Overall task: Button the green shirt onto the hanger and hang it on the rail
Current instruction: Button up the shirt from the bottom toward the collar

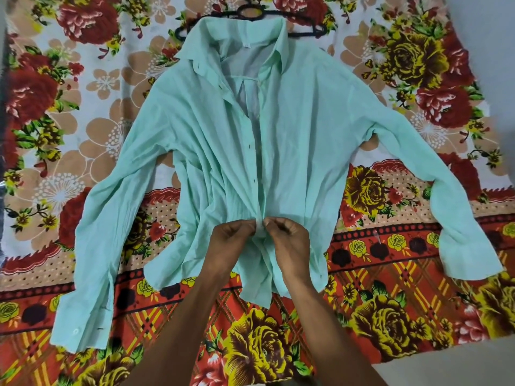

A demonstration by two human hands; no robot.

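The green shirt [292,151] lies face up on the floral bedsheet [390,246], collar pointing away over the black hanger [250,16], its length running toward the person. Left hand [231,240] and right hand [289,240] each pinch the lower placket.

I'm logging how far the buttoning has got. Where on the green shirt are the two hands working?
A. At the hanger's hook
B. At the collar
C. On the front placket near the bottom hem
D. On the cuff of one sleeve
C: the left hand and right hand pinch the front placket of the green shirt low down near the hem, far from the collar and the black hanger.
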